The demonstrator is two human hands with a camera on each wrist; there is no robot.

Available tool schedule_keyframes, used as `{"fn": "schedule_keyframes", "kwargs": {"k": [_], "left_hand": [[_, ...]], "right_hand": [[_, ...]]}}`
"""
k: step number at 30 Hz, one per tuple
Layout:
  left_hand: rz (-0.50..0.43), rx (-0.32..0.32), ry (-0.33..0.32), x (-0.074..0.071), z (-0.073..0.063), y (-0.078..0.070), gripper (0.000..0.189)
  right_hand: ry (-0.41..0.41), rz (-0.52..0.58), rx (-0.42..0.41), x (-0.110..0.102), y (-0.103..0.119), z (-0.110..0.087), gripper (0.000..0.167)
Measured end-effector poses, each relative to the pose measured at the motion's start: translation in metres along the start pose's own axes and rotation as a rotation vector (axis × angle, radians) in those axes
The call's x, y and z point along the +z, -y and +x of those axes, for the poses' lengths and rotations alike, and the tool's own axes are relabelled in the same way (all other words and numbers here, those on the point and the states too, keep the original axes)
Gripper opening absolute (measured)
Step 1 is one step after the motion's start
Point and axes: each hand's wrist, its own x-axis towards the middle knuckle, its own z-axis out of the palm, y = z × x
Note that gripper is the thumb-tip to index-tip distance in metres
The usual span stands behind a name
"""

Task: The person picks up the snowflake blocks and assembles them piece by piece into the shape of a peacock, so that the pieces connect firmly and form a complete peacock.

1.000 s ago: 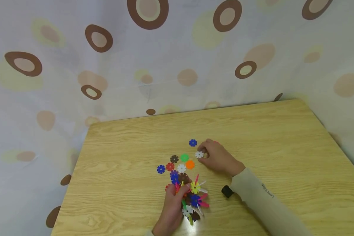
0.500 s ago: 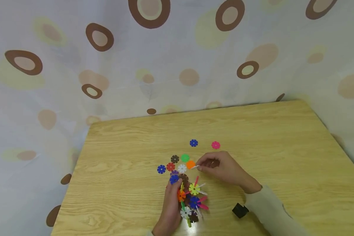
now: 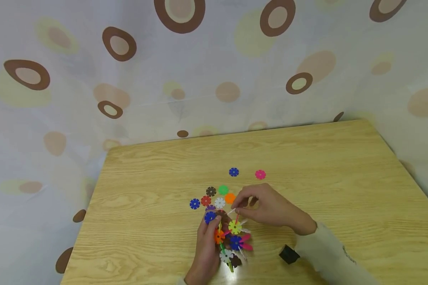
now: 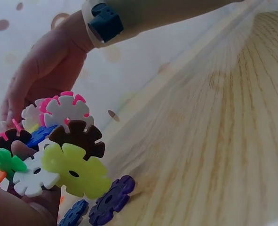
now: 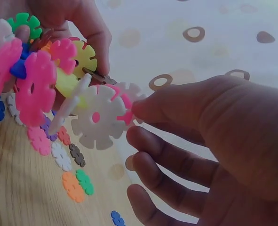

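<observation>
My left hand (image 3: pixel 207 247) grips a cluster of interlocked notched plastic discs (image 3: pixel 236 242) in yellow, blue, pink, white, orange, green and brown. Its thumb lies along the near side of the cluster. Over the cluster's far edge, my right hand (image 3: pixel 267 206) pinches a white notched disc (image 3: pixel 231 211), seen edge-on from the head. In the right wrist view the pinched white disc (image 5: pixel 135 92) sits beside a pink disc of the cluster; whether they are joined I cannot tell. The left wrist view shows a yellow disc (image 4: pixel 75 172) and a brown disc (image 4: pixel 80 138) on the cluster.
Loose discs lie just beyond the hands on the wooden table (image 3: pixel 146 237): blue (image 3: pixel 195 204), red (image 3: pixel 206 200), white (image 3: pixel 219 203), green (image 3: pixel 223 190), orange (image 3: pixel 230 198) and others. A pink disc (image 3: pixel 260 174) lies farther off. A black block-shaped object (image 3: pixel 289 254) is by the right wrist.
My right hand has brought the white disc from the tabletop, near the far discs, back toward me to the cluster. The pink disc it covered now shows. The left hand has shifted slightly on the cluster.
</observation>
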Motion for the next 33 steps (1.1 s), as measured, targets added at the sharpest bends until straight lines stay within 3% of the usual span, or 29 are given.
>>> {"fn": "schedule_keyframes", "kwargs": {"k": [6, 11, 20, 26, 33], "left_hand": [[-0.050, -0.002, -0.023, 0.001, 0.000, -0.001, 0.015], [-0.063, 0.016, -0.029, 0.001, 0.001, -0.001, 0.011], [-0.087, 0.078, 0.041, 0.000, 0.001, 0.001, 0.005], [-0.080, 0.104, 0.099, -0.002, 0.002, 0.001, 0.004], [-0.103, 0.088, 0.081, -0.001, 0.001, 0.000, 0.006]], "right_hand": [[-0.012, 0.022, 0.008, 0.003, 0.004, 0.004, 0.007], [-0.010, 0.062, 0.068, 0.008, 0.004, 0.008, 0.011], [-0.027, 0.087, 0.125, 0.012, 0.000, 0.012, 0.019], [-0.022, 0.020, 0.090, 0.009, 0.001, 0.012, 0.012], [-0.020, -0.042, 0.011, 0.008, 0.001, 0.012, 0.012]]}}
